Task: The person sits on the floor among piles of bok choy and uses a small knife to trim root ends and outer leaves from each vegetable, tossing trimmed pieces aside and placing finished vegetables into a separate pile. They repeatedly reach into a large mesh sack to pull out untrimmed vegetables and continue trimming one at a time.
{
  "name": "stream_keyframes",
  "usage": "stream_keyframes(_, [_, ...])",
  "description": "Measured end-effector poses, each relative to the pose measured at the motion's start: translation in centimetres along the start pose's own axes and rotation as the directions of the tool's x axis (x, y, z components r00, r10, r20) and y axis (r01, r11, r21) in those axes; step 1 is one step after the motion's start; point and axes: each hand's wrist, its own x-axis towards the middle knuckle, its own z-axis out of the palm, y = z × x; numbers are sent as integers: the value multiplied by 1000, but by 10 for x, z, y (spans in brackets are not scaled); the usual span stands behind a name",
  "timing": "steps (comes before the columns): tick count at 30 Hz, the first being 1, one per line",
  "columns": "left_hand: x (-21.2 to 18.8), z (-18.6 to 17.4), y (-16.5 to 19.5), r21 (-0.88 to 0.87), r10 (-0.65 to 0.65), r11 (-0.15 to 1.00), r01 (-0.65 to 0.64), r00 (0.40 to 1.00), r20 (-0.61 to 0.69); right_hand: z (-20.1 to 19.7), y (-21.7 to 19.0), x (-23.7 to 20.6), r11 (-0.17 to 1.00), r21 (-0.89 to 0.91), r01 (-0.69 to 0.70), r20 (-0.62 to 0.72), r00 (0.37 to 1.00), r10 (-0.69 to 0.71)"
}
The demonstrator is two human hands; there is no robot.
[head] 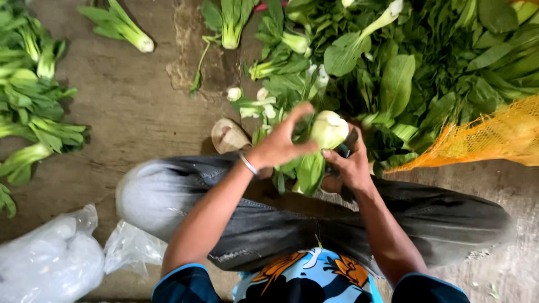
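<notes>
Between your knees, over the concrete floor point(140, 112), you hold one bok choy head point(321, 140) in both hands, and trimming looks to be the step in hand.

Far to the left of your grip lies a loose spread of bok choy point(33, 106) on the floor, with clear plastic bags point(53, 261) nearer your left knee. Up and left of the grip, a single head point(120, 27) lies alone; another head point(231, 22) lies just right of it.

Your left hand point(279, 147) closes over the held head from the left, fingers wrapped across its pale base and leaves, a thin bangle point(248, 164) at the wrist. A sandal point(229, 136) sits just left of that hand.

Your right hand point(351, 165) is clamped on something dark at the base of the same head; it may be a small blade, but you cannot tell from here. The thumb presses toward the white stalk end.

Right of and above the grip, the big heap of greens point(415, 73) piles up, touching the held leaves. Farther right, an orange mesh sack point(488, 140) lies over the heap's edge.

By my reading, the next move calls for a steady left hold while the right works the stalk end, keeping your left fingertips clear of it.
</notes>
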Motion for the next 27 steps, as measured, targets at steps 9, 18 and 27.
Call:
stream_keyframes(9, [-1,-18,40,100,-209,969,228,963,-168,9,-99,4,509,-786,352,211,926,-314])
stream_keyframes(18, [-14,-1,40,351,-33,927,135,959,-281,25,-131,6,387,-794,469,398,882,-253])
stream_keyframes(27, [-18,12,21,104,-52,991,86,954,-296,33,-131,0,407,-796,448,340,887,-312])
